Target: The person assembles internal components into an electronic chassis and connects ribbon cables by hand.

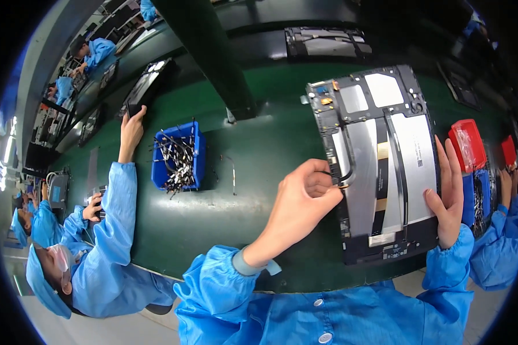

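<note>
An opened tablet (415,150), with silver plates, black tapes and flat ribbon cables showing, is held tilted above the green bench. My right hand (452,198) grips its right edge, thumb on the face and fingers along the side. At the left edge, my left hand (299,201) is closed, thumb and forefinger pinching a thin black cable (350,164) that curves down along the tablet's side. A gold-coloured end shows beside the fingertips. Orange and blue bits sit at the tablet's upper left corner.
Left of me stands a blue bin (197,158) heaped with small cables; one loose cable (233,175) lies beside it. A green post (213,57) rises ahead. Another opened tablet (328,43) lies farther back. At right are a red bin (467,145) and a blue bin (469,201). Co-workers sit on both sides.
</note>
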The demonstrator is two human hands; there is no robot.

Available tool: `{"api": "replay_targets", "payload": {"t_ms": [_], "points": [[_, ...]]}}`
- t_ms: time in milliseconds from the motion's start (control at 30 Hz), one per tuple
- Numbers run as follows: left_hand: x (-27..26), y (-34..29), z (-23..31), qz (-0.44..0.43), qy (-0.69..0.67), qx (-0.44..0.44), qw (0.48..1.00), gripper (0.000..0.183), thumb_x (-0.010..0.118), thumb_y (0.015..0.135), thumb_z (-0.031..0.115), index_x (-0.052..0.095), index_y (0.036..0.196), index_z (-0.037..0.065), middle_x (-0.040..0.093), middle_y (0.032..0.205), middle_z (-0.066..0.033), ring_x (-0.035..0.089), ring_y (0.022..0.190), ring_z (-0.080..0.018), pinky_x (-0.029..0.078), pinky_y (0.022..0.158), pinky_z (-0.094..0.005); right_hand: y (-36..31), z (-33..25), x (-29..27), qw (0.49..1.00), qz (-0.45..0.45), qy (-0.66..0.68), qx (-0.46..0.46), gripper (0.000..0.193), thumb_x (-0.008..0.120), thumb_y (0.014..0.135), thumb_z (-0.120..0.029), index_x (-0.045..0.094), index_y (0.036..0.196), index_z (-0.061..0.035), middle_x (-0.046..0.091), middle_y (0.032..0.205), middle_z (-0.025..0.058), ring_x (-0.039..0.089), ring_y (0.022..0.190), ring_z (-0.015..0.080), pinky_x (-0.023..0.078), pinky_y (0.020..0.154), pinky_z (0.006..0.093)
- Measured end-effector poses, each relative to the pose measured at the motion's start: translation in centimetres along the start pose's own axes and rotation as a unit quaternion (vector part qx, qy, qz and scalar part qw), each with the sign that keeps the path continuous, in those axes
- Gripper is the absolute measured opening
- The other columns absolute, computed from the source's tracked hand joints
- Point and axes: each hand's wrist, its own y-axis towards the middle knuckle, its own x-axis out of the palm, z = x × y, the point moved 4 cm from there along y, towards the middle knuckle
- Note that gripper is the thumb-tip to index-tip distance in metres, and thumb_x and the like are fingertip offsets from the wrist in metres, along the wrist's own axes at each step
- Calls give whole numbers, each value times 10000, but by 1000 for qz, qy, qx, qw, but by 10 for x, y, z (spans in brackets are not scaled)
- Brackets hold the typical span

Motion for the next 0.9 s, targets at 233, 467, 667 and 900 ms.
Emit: {"api": "replay_targets", "payload": {"t_ms": [233, 467, 667, 900], "points": [[-13, 127, 13, 86, 230, 135, 960, 605, 627, 867, 323, 449, 1277, -85, 571, 1208, -255, 587, 1072, -338, 476, 915, -401, 158, 52, -87, 994, -12, 108, 14, 712, 644, 849, -123, 306, 1474, -77, 281, 1520, 190, 365, 1358, 274, 354, 1063, 332], [-77, 232, 6, 343, 471, 163, 796, 552, 633, 855, 275, 458, 1266, -48, 429, 1354, -257, 407, 1258, -395, 381, 1019, -467, 334, 222, -142, 998, 35, 30, 35, 713, 616, 847, -31, 291, 1481, -67, 298, 1526, 135, 272, 1412, 246, 302, 1082, 312], [-102, 287, -7, 442, 476, 165, 743, 512, 626, 864, 284, 487, 1212, -66, 524, 1250, -250, 484, 1173, -387, 416, 974, -458, 351, 271, -140, 990, 42, 1, 136, 831, 624, 721, 14, 301, 1482, -72, 360, 1490, 155, 385, 1341, 291, 377, 1028, 330], [-120, 305, -14, 470, 509, 154, 704, 507, 658, 832, 253, 493, 1182, -74, 629, 1063, -205, 589, 1005, -353, 489, 836, -438, 355, 164, 40, 905, -6, -393, -163, 512, 559, 905, -148, 418, 1390, -62, 519, 1300, 212, 468, 1220, 385, 369, 1037, 398]]}}
